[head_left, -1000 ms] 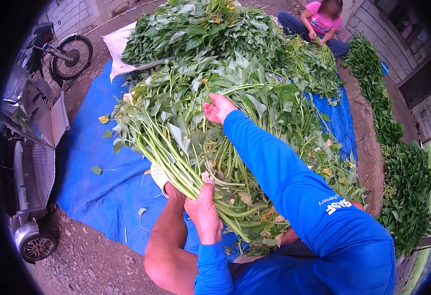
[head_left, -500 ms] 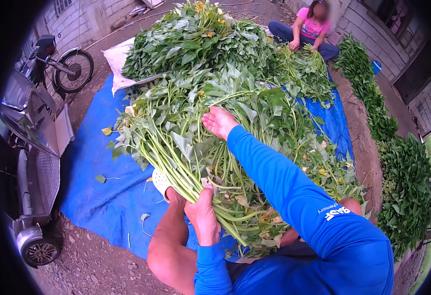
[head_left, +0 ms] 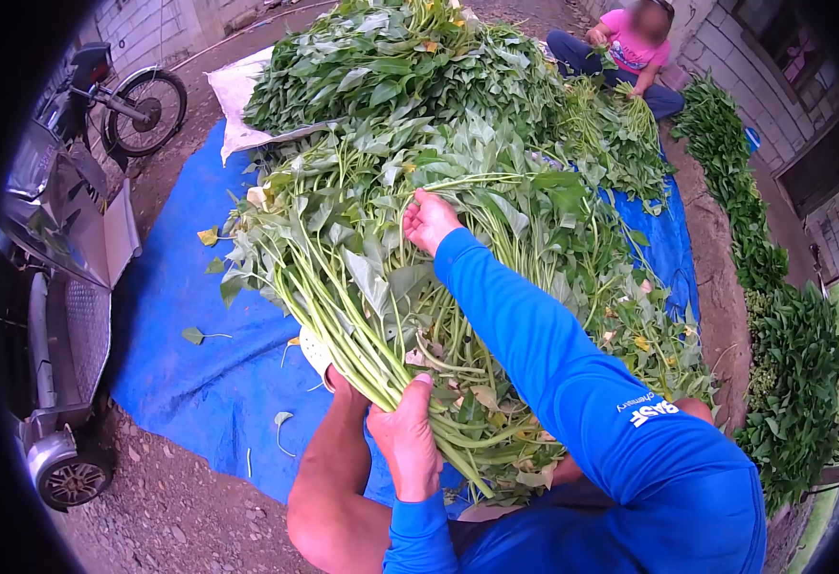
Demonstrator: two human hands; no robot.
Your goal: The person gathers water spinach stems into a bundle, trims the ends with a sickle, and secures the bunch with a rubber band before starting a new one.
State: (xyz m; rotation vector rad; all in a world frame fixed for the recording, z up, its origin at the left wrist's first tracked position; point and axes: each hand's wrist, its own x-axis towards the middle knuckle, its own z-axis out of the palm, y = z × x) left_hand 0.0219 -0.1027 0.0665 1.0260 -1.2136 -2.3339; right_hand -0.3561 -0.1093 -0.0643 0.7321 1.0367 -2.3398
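Note:
My left hand (head_left: 407, 438) is wrapped around a thick bunch of long leafy green stems (head_left: 347, 349). The cut ends stick out below my fist, and the leaves fan away to the upper left. Farther forward, my right hand (head_left: 429, 224) is closed in a pinch on a single leafy stem (head_left: 481, 179) lying across the loose greens (head_left: 525, 239). Its fingertips meet at that stem's left end. Behind both hands rises a tall heap of the same greens (head_left: 400, 72), partly on a white sack (head_left: 235, 100).
A blue tarp (head_left: 185, 316) lies beneath the greens. At the back right sits another person (head_left: 630, 53) handling stems. Stacked greens (head_left: 788, 383) line the right side. A motorcycle wheel (head_left: 149, 113) and a metal sidecar (head_left: 79, 325) stand at left.
My right hand was open with fingers stretched out; now its fingers are closed on a stem. My left hand keeps its hold on the bunch. The other person's hand has risen.

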